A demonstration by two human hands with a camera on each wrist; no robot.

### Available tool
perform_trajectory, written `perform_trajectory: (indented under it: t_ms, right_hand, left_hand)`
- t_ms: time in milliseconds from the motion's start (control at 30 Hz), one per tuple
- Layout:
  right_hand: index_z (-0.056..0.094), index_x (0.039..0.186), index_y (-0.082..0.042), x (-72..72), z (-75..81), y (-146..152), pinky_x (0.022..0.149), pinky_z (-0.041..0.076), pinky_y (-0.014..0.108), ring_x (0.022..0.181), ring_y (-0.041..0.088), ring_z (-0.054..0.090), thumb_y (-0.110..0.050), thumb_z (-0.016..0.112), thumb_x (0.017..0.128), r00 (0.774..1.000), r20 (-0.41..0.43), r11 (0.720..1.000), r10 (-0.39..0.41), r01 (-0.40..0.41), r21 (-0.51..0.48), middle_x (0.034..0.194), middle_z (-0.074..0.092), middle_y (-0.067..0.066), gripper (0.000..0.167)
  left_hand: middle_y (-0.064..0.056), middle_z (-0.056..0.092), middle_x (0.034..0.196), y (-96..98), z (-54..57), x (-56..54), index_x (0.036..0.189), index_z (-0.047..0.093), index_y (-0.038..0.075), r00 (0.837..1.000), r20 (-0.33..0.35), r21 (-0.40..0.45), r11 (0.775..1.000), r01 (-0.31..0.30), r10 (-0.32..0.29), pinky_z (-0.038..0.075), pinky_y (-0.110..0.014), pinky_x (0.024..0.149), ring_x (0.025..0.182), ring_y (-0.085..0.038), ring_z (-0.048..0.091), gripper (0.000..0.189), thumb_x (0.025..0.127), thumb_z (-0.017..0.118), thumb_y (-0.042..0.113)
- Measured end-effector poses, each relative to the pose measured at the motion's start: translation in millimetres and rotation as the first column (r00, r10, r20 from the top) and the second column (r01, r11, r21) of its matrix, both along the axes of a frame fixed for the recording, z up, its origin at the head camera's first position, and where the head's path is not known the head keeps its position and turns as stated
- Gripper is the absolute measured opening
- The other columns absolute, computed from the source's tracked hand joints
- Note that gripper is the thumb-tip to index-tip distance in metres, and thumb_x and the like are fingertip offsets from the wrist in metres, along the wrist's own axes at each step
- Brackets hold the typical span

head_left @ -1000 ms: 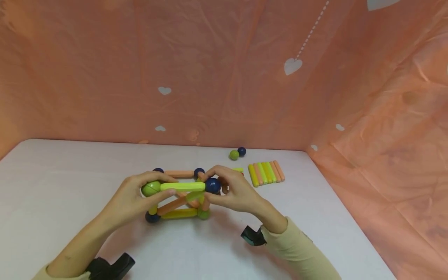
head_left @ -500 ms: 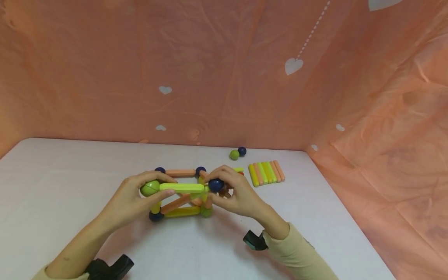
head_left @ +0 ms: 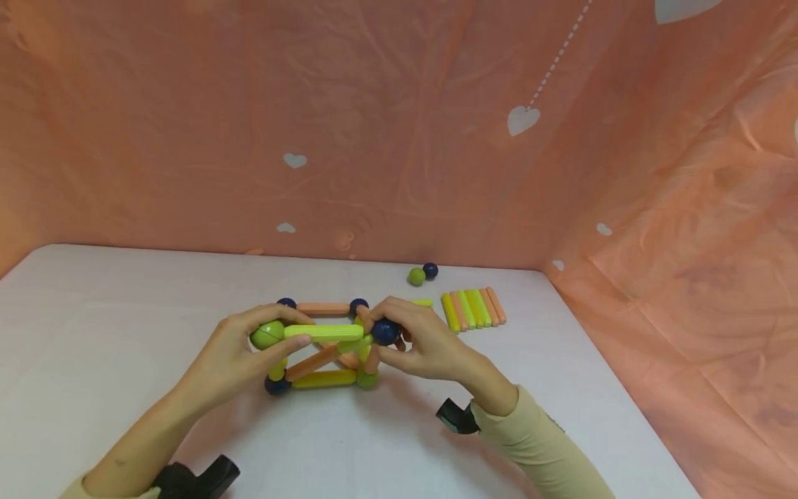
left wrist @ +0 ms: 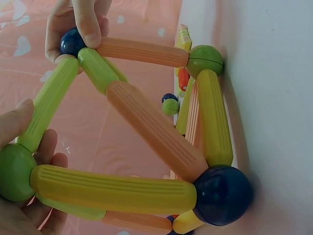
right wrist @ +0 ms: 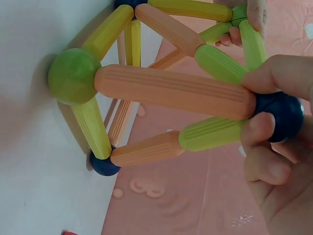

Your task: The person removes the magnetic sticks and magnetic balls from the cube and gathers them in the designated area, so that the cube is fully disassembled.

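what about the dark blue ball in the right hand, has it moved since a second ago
Yes, slightly: in the head view, the dark blue ball has shifted to the right, a little closer to the row of loose sticks.

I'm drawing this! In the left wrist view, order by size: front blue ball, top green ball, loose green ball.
Front blue ball
Top green ball
Loose green ball
Distance differs, so real sizes are unsure.
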State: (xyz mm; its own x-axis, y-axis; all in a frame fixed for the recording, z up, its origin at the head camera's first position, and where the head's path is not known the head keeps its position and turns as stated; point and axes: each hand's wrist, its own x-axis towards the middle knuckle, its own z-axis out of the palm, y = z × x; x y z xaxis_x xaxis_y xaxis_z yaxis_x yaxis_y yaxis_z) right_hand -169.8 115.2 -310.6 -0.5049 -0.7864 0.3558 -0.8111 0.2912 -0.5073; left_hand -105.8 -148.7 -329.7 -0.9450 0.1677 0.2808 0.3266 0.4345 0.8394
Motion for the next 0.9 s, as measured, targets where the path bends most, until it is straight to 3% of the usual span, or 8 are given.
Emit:
perform_trajectory:
  t_ms: [267, 367, 500, 733, 900]
  right_hand:
    - [0.059, 0.102, -0.006, 0.3, -1.6, 3.3, 0.049, 0.042, 0.019, 0.059, 0.006, 0.045, -0.005, 0.072, 0.083, 1.0, 0.004, 1.0, -0.003, 0.003, -0.022, 0.086, 0.06, 0.003, 0.023]
    - [0.059, 0.105, -0.007, 1.9, -2.1, 4.6, 0.049, 0.042, 0.018, 0.064, 0.008, 0.046, -0.007, 0.072, 0.083, 1.0, 0.015, 1.0, 0.001, -0.001, -0.017, 0.095, 0.058, 0.005, 0.025]
    - [0.061, 0.105, -0.009, 4.3, -0.8, 6.1, 0.051, 0.042, 0.017, 0.068, 0.014, 0.05, -0.005, 0.068, 0.081, 1.0, -0.022, 1.0, -0.017, 0.017, -0.005, 0.105, 0.054, 0.006, 0.025]
    - [0.062, 0.106, -0.006, 5.5, 1.5, 7.2, 0.058, 0.047, 0.015, 0.072, 0.008, 0.051, -0.003, 0.068, 0.081, 0.997, -0.074, 1.0, -0.02, 0.02, -0.006, 0.104, 0.056, 0.007, 0.026]
    - [0.06, 0.106, -0.006, 4.9, 3.5, 7.2, 0.058, 0.046, 0.014, 0.07, 0.011, 0.053, -0.002, 0.067, 0.083, 0.997, -0.081, 1.0, -0.002, 0.002, 0.003, 0.102, 0.059, 0.006, 0.024]
  left_hand:
    - [-0.004, 0.057, 0.082, 0.0, 0.5, 0.1, 0.106, 0.069, 0.019, 1.0, -0.012, 0.012, 1.0, 0.001, 0.0, 0.041, -0.024, 0.052, 0.064, -0.012, 0.047, 0.021, 0.087, 0.071, 0.028]
    - [-0.004, 0.059, 0.086, 0.5, 0.0, -0.2, 0.106, 0.069, 0.018, 1.0, -0.005, 0.014, 1.0, 0.003, -0.003, 0.042, -0.024, 0.052, 0.065, -0.012, 0.047, 0.022, 0.087, 0.071, 0.028]
    - [-0.005, 0.06, 0.088, 0.7, -0.1, -0.3, 0.106, 0.069, 0.018, 1.0, -0.004, 0.017, 1.0, 0.005, -0.005, 0.042, -0.024, 0.052, 0.065, -0.012, 0.047, 0.022, 0.087, 0.071, 0.028]
    - [-0.004, 0.056, 0.08, 0.0, 0.8, -0.5, 0.106, 0.069, 0.018, 1.0, -0.017, 0.012, 1.0, 0.013, -0.012, 0.041, -0.024, 0.053, 0.063, -0.011, 0.047, 0.021, 0.088, 0.07, 0.027]
    - [-0.003, 0.054, 0.077, -0.8, 1.0, -0.8, 0.106, 0.068, 0.018, 1.0, -0.015, 0.007, 1.0, 0.015, -0.015, 0.04, -0.025, 0.053, 0.063, -0.012, 0.046, 0.021, 0.088, 0.07, 0.028]
